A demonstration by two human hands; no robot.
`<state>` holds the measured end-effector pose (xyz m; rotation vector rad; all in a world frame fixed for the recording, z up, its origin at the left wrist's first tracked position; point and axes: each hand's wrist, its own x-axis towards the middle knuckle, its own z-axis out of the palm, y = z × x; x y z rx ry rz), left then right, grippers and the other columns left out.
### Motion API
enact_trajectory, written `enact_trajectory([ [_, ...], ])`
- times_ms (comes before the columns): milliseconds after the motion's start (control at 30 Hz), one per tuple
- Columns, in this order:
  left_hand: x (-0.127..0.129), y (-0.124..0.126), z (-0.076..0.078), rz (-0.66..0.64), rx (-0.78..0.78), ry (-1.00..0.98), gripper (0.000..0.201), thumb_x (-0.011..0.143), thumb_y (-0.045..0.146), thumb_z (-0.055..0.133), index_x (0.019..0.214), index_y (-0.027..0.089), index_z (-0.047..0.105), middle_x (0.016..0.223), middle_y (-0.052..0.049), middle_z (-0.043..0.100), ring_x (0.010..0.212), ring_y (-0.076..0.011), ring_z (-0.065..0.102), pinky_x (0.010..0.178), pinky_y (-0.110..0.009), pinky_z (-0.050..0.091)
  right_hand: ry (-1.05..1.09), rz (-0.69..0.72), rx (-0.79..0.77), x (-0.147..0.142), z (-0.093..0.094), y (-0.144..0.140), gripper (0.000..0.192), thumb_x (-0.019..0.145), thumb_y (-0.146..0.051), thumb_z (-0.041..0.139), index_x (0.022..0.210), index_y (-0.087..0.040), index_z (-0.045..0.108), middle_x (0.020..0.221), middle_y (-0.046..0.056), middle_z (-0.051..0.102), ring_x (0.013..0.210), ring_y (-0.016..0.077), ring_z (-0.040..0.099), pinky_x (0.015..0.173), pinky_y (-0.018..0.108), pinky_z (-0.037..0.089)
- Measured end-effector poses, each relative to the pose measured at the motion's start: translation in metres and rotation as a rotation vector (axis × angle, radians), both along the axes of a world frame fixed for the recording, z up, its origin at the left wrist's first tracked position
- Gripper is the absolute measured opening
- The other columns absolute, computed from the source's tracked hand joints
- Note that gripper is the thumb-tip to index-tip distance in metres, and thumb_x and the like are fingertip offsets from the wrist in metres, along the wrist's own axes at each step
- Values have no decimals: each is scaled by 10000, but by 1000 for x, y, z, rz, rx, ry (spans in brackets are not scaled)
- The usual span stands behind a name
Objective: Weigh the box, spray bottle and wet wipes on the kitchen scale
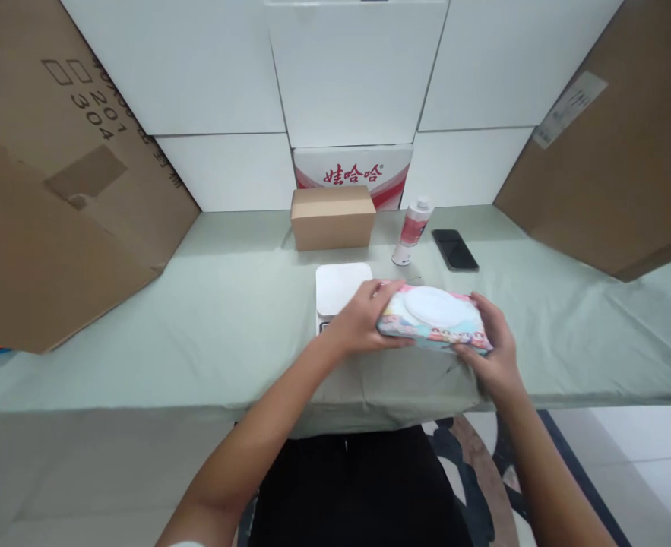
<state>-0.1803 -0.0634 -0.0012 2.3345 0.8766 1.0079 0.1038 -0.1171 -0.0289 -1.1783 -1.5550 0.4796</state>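
Observation:
Between my two hands is a pack of wet wipes (pixel 435 308), pastel printed with a white oval lid facing up. My left hand (pixel 363 319) grips its left end, thumb and fingers on opposite sides. At the right end my right hand (pixel 495 346) is closed around the corner. The pack appears held over the cloth near the table's front. Just left of it lies a white kitchen scale (pixel 342 285), its front part and display mostly covered by my left hand and wrist. Behind the pack stands a white and pink bottle (pixel 412 232).
A small brown carton (pixel 333 220) sits at the back, before a white box with red lettering (pixel 352 165). The black phone (pixel 454 250) lies right of the bottle. Large cardboard panels (pixel 55 190) flank both sides. Pale green cloth (pixel 226 304) covers the table.

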Motion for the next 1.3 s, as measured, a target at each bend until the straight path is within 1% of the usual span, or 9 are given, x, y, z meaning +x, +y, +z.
enact_trajectory([
  [200,93,22,-6,-73,-250,60,1006,731,576,877,1563,201,452,1402,-194,550,1350,-365,563,1157,-512,510,-121,-194,-65,83,-4,0,665,745,-548,833,1354,-327,684,1358,109,683,1249,390,675,962,546,620],
  [367,137,58,-13,-138,-127,121,942,799,510,843,1583,208,416,1532,-209,503,1467,-362,508,1206,-500,471,-90,-321,-67,105,-10,10,705,695,-600,837,1328,-326,690,1346,114,660,1245,414,668,955,599,624],
  [500,138,41,-17,-3,65,220,769,982,349,622,1646,140,293,1712,-247,324,1640,-364,281,1276,-528,381,-116,-401,-107,107,-8,1,820,681,-659,843,1411,-351,634,1445,140,589,1049,425,723,812,665,632],
  [600,122,4,-18,-59,271,232,585,1031,268,483,1600,150,413,1707,-199,378,1649,-349,261,1275,-522,372,-299,-527,56,87,13,-12,762,749,-640,825,1441,-397,619,1482,156,561,1165,473,660,853,724,594],
  [700,105,-26,-22,-474,459,291,355,1042,286,470,1326,250,680,1442,-120,676,1385,-247,607,998,-385,548,-278,-510,182,41,38,-13,547,865,-538,767,1384,-399,661,1424,146,614,1224,437,643,933,687,585],
  [800,100,-39,-32,-792,485,400,191,1007,309,542,1002,278,729,1085,-59,796,1000,-188,734,645,-362,486,-32,-278,147,-16,47,18,403,920,-483,708,1300,-352,682,1350,118,656,1165,355,695,927,586,621],
  [933,105,-41,-40,-810,345,506,146,940,402,622,916,273,686,870,-28,794,761,-214,722,543,-386,390,158,-81,38,-65,28,106,547,882,-467,720,1388,-323,572,1484,116,586,1365,326,604,1061,536,581],
  [1067,101,-40,-37,-773,275,529,191,932,429,611,852,264,664,832,-26,793,751,-227,730,550,-386,387,304,-109,-111,-84,-5,186,745,736,-391,749,1417,-245,484,1463,167,582,1294,311,629,1121,543,517],
  [1300,99,-37,-33,-773,232,550,237,932,458,599,852,255,690,826,-42,797,763,-242,741,595,-395,450,275,-226,-80,-95,-37,202,569,675,-407,701,1185,-200,557,1068,67,687,949,224,650,1006,448,551],
])
